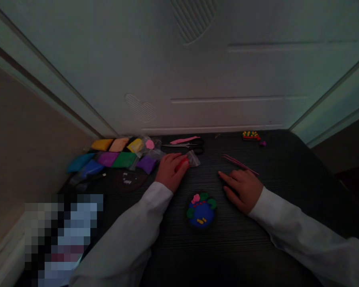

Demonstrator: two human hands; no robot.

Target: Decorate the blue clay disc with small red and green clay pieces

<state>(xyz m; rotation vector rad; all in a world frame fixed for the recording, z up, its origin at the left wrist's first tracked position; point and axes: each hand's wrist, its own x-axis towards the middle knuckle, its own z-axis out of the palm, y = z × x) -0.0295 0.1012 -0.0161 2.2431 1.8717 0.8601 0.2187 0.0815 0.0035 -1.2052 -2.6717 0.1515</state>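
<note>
My left hand [172, 170] is closed around a small clear bag of red modelling clay [182, 163], at the middle of the dark table. My right hand [242, 189] rests on the tabletop with index finger and thumb apart; I make out nothing held in it. Just beyond its knuckles lie pink tweezers [237, 162]. Between my forearms sits a round clay piece [204, 215], blue in the middle, with green pads, a pink flower, small red dots and yellow bits on it.
Several bags of coloured clay, such as a green one [125, 160], lie at the left. Scissors [182, 145] and a pink tool [184, 140] are near the white door [227, 79]. A small decorated clay block [251, 136] stands back right. A blurred-out object [74, 235] lies front left.
</note>
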